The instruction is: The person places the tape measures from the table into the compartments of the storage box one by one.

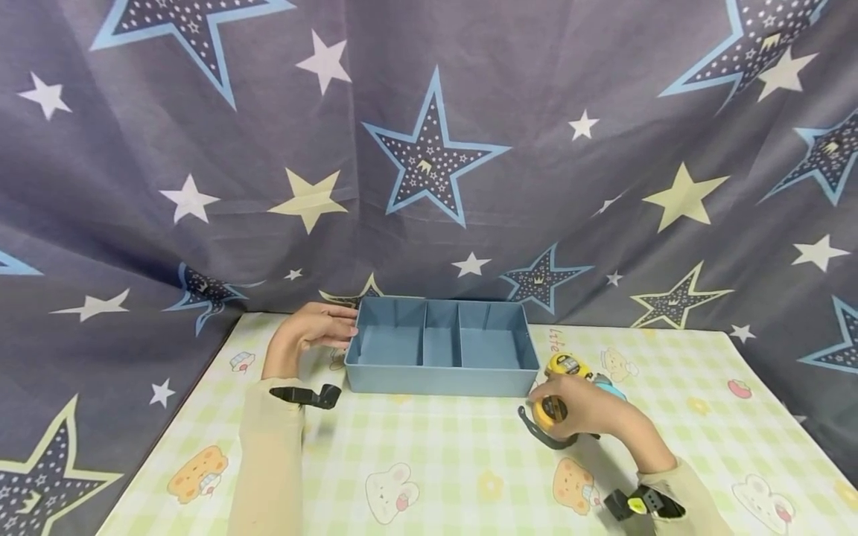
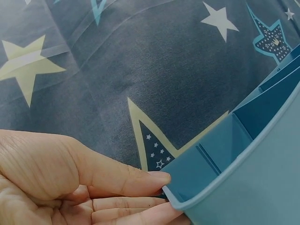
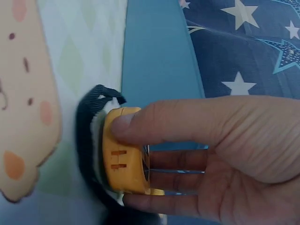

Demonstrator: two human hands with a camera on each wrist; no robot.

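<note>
A blue-grey box with three compartments stands on the table. At its left end my left hand touches the wall with extended fingers; in the left wrist view the thumb lies by the rim's corner. My right hand grips a yellow tape measure between thumb and fingers, just off the box's front right corner. A black strap loops from that tape measure. Right behind this hand lie a second yellow tape measure and a blue item, partly hidden by the hand.
A green-and-white checked cloth with cartoon animals covers the table. Behind the table hangs a dark curtain printed with stars, close to the box's back wall. All the box's compartments show bare floors.
</note>
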